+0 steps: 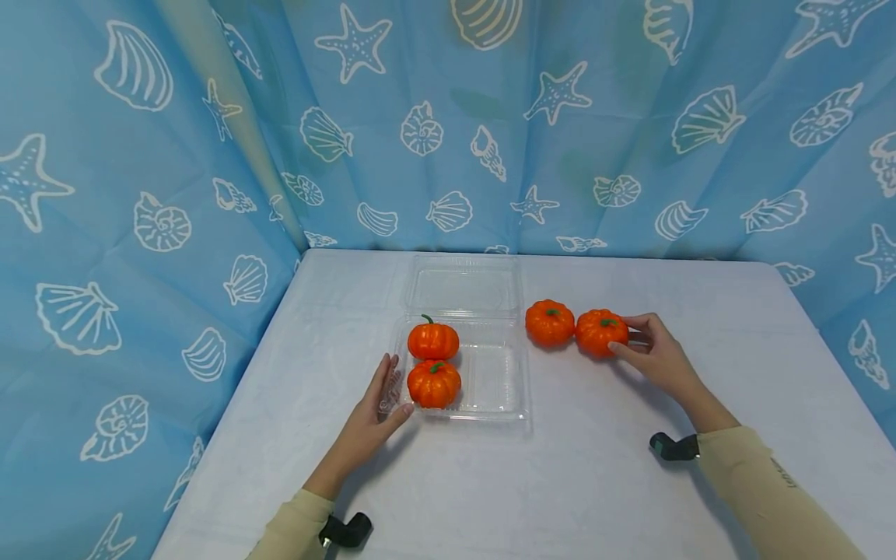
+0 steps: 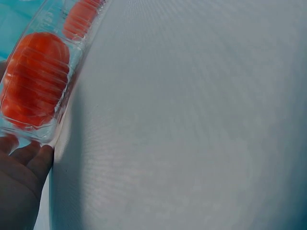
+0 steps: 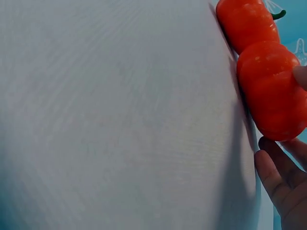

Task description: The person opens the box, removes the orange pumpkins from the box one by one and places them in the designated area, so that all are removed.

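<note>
The clear, boxy container (image 1: 490, 373) of rib-walled plastic lay open, its transparent lid (image 1: 463, 285) towards 12 o'clock, and along its 9 o'clock side held a glossy, lobed orange front pumpkin (image 1: 434, 386) and a matching rear pumpkin (image 1: 433, 343), both green-stemmed. At the container's 8 o'clock corner, the left hand (image 1: 371, 424) was spread, thumb apart from fingers. Towards 2 o'clock on the white table (image 1: 595, 482), the right hand (image 1: 665, 362) pinched a squat orange pumpkin (image 1: 599, 333), a similar outer pumpkin (image 1: 549, 323) just beside it at 9 o'clock.
</note>
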Demonstrator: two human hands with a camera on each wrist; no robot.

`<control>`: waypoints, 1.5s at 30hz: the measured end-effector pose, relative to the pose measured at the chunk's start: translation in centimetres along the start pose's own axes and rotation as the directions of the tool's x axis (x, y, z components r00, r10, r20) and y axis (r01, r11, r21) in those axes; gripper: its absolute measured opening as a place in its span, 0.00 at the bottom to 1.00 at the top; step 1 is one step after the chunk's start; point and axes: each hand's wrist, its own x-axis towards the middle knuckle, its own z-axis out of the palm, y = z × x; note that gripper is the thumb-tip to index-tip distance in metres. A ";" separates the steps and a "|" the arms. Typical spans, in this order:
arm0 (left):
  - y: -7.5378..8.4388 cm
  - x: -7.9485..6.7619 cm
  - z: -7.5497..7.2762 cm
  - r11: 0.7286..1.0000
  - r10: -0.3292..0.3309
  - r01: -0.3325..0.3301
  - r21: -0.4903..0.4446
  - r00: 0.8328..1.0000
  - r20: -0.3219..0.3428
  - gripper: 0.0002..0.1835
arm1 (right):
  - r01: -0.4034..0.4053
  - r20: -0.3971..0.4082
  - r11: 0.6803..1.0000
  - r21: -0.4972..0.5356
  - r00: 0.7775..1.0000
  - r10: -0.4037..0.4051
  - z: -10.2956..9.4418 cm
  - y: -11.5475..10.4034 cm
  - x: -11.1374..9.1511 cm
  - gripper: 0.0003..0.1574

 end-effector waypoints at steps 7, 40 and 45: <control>-0.1 0.1 0.0 1.000 0.019 -0.019 -0.008 1.000 0.001 0.50 | -0.010 0.021 1.000 -0.007 1.000 0.010 -0.1 0.5 0.1 0.43; 0.2 0.0 -0.1 1.000 0.013 -0.013 0.002 1.000 -0.003 0.50 | 0.150 -0.148 0.988 -0.031 0.977 -0.153 -0.5 -2.1 -1.0 0.40; 0.2 0.0 -0.1 1.000 0.011 -0.011 0.004 1.000 -0.003 0.51 | 0.221 -0.177 0.973 -0.064 0.957 -0.230 -0.4 -3.7 -1.1 0.34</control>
